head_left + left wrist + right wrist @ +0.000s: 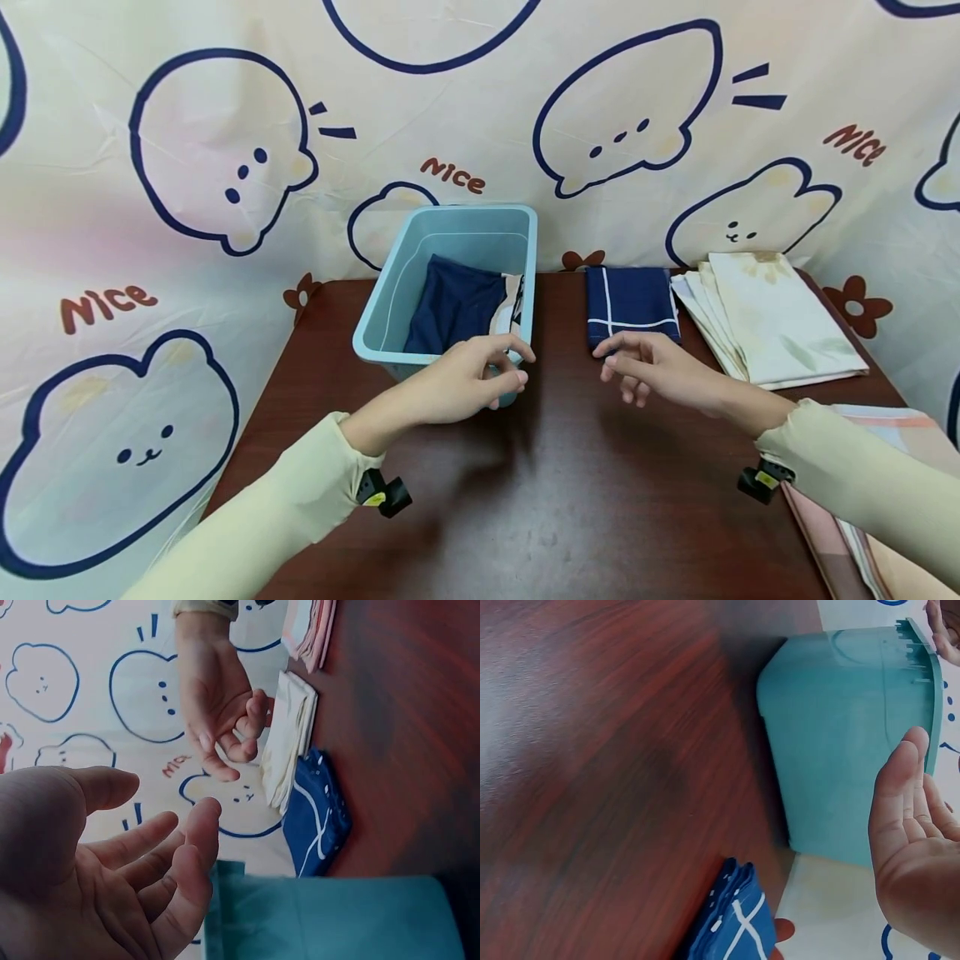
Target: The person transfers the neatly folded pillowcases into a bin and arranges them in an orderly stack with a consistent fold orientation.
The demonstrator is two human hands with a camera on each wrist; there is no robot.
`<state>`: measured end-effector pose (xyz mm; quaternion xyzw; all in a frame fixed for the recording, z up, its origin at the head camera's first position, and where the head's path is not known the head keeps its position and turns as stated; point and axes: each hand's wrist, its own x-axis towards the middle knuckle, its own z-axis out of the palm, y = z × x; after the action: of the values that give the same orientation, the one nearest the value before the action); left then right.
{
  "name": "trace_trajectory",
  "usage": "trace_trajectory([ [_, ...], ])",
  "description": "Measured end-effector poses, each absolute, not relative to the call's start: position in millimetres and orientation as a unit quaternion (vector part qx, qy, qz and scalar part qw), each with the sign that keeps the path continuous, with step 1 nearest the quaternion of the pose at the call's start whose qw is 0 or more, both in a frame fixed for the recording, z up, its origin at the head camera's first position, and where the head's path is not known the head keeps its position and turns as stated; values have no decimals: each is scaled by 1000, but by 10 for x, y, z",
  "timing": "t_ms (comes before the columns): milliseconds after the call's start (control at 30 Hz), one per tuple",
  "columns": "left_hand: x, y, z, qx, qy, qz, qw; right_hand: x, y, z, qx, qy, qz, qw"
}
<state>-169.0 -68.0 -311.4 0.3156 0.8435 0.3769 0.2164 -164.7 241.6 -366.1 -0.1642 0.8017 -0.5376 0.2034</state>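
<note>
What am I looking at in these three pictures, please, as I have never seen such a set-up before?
There is no machine here, just a person with two bare hands. The widest picture comes from a camera worn on the head, looking forward and down. The other two come from the left wrist camera and the right wrist camera.

On the brown table stands a blue tub with a dark cloth inside. To its right lie a folded blue cloth, a cream cloth and, nearer the person, a pinkish cloth.

The left hand is by the tub, the right hand near the folded blue cloth. Neither has anything in its grip.
</note>
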Motion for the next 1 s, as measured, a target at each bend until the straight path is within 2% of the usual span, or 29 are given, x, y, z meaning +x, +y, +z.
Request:
trace_trajectory([
  [500, -1548, -515, -3323, 315, 839, 373, 239, -1545, 2536, -3987, -163, 797, -540, 214],
  [733, -1559, -402, -3466, 301, 849, 367, 232, -1521, 2592, -4075, -151, 795, -540, 233],
  [1000, -1599, -314, -3612, 278, 853, 373, 238, -1521, 2727, -4149, -136, 803, -537, 218],
])
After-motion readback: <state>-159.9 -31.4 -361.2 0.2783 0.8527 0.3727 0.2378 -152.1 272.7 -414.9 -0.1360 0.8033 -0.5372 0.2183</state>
